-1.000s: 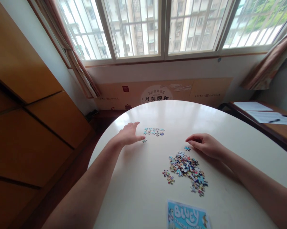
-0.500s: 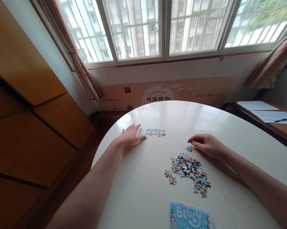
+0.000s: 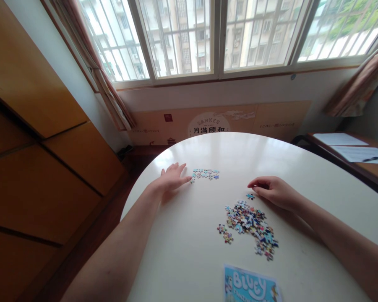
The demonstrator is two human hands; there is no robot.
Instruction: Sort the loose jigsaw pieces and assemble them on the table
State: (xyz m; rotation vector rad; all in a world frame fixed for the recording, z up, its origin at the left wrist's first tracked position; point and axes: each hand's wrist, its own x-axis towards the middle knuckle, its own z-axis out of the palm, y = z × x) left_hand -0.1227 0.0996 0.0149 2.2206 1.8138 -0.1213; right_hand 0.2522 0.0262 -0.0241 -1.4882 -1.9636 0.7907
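Observation:
My left hand point(image 3: 174, 177) rests on the white round table point(image 3: 182, 247) with its fingers spread. Its thumb tip is at a loose puzzle piece point(image 3: 192, 180), just below the left end of a joined strip of puzzle pieces point(image 3: 205, 173). To the right, my right hand point(image 3: 272, 191) lies on its side, fingers loosely bent and the thumb a little apart from the index finger. Nothing shows between them. One blue puzzle piece point(image 3: 250, 196) lies just below those fingertips. Nearer to me is a heap of mixed puzzle pieces point(image 3: 251, 222).
Two puzzle pieces point(image 3: 225, 233) lie left of the heap. A blue Bluey puzzle sheet or box point(image 3: 251, 285) is at the near edge of view. Papers point(image 3: 358, 153) and a pen lie on a side table at right. Wooden cabinets point(image 3: 69, 184) stand at left.
My left thumb has eased slightly away from the small loose piece, more of which now shows. My right hand stays in place. The view has shifted a little.

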